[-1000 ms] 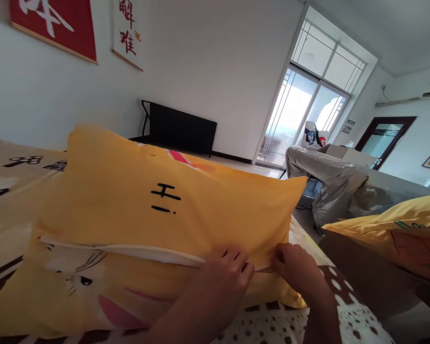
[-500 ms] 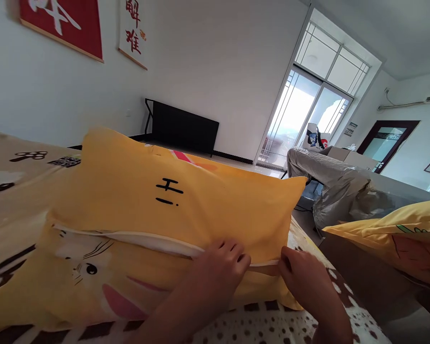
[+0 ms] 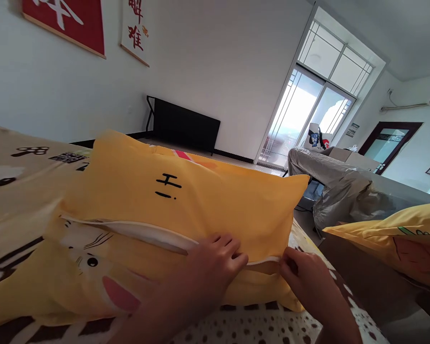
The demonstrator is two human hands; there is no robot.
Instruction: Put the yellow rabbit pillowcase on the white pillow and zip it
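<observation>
A yellow pillow (image 3: 236, 200) lies on a patterned bedspread (image 3: 215, 329), its long side opening edged with a white zipper strip (image 3: 146, 231). The opening gapes on the left, where white shows inside. Below it the cover has a printed animal face with pink ears. My left hand (image 3: 218, 258) is closed on the pillow's edge, right of the gap, fingers curled over the fabric. At the right end of the opening my right hand (image 3: 304, 272) pinches the zipper edge near the pillow's corner. What lies between its fingertips is too small to tell.
Another yellow pillow (image 3: 408, 234) is at the right edge. Behind it stands a sofa (image 3: 337, 186) wrapped in plastic, with boxes (image 3: 354, 157) beyond. A black panel (image 3: 184, 124) leans by the far wall, near a glass door (image 3: 304, 110).
My left hand has shifted slightly left and up along the opening. The pillow's left end has moved a little to the right, and its gap sits slightly higher. My right hand stays at the corner.
</observation>
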